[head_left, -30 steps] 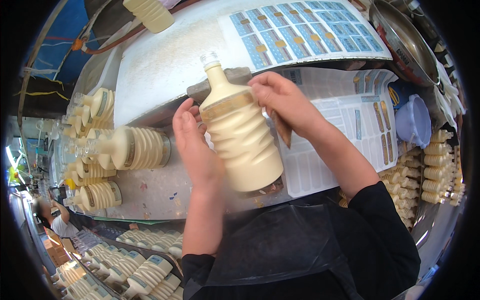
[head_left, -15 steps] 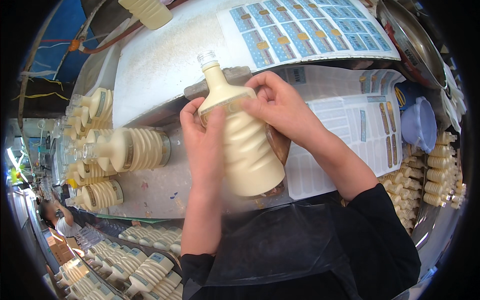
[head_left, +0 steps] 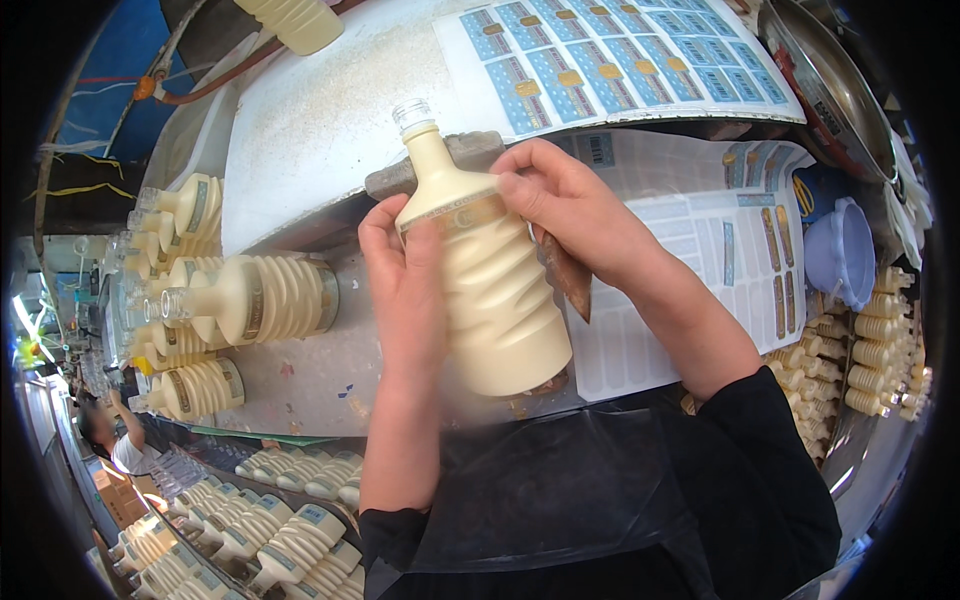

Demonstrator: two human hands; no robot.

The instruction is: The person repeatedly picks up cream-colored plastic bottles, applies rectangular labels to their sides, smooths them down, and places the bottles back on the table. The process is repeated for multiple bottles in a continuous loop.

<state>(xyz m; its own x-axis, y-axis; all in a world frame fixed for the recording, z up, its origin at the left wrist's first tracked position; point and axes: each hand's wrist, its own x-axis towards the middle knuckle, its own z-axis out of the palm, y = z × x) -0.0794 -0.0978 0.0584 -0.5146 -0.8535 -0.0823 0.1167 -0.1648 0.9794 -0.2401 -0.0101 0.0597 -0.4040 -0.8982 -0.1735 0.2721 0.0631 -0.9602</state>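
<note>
A cream bottle (head_left: 505, 340) with spiral ridges and a clear threaded neck lies tilted in front of me, its neck pointing away. A narrow gold-and-grey label (head_left: 468, 216) runs across its shoulder. My left hand (head_left: 405, 265) holds the bottle's left shoulder, thumb at the label's left end. At the right shoulder, my right hand (head_left: 560, 200) is closed against the bottle, thumb and curled fingers at the label's right end. Below that hand a pointed brown piece (head_left: 567, 275) sticks out; whether the hand holds it is unclear. Behind the bottle's neck rests a grey block (head_left: 475, 152).
Label sheets lie on the white board (head_left: 330, 130) and a partly used label sheet (head_left: 680, 300) lies at right. Several labelled bottles (head_left: 270, 300) stand at left, more in rows (head_left: 300, 545) lower left. A lavender bucket (head_left: 838, 255) and metal basin (head_left: 835, 70) sit right. A person (head_left: 125, 440) is far left.
My right thumb has slid up and right along the label toward the bottle's edge, uncovering more of the label. More of the brown piece shows below my right hand. The left hand barely moved.
</note>
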